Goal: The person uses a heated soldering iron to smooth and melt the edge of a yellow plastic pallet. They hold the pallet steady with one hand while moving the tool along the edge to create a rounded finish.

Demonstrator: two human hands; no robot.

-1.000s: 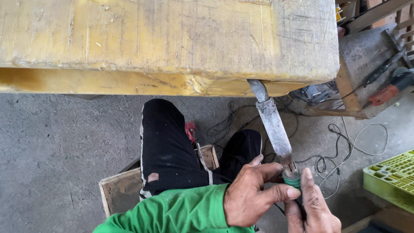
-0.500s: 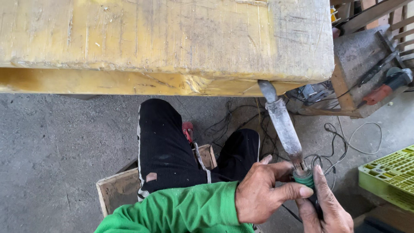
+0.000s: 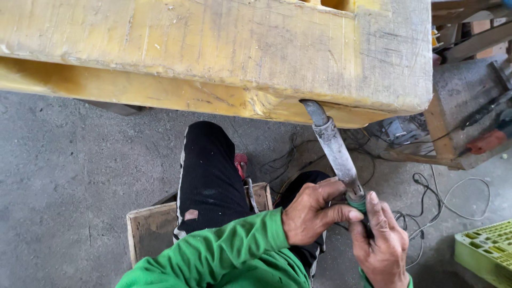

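A long grey metal tool (image 3: 335,146) with a green-wrapped handle slants up from my hands to the lower edge of a big yellow-stained wooden slab (image 3: 213,53). Its rounded tip touches the slab's underside near the right end. My left hand (image 3: 314,213), in a green sleeve, pinches the handle just below the metal shaft. My right hand (image 3: 381,245) wraps the handle from below. My knees in black trousers (image 3: 210,181) are beneath the slab.
A low wooden box seat (image 3: 149,229) stands under my legs on the grey concrete floor. Loose cables (image 3: 437,208) lie at the right, by a wooden stand with a power tool (image 3: 480,141). A green plastic crate (image 3: 488,250) is at the bottom right.
The tool's tip has moved left and up against the slab's lower edge. Both hands kept their grip on the handle and shifted slightly with it.
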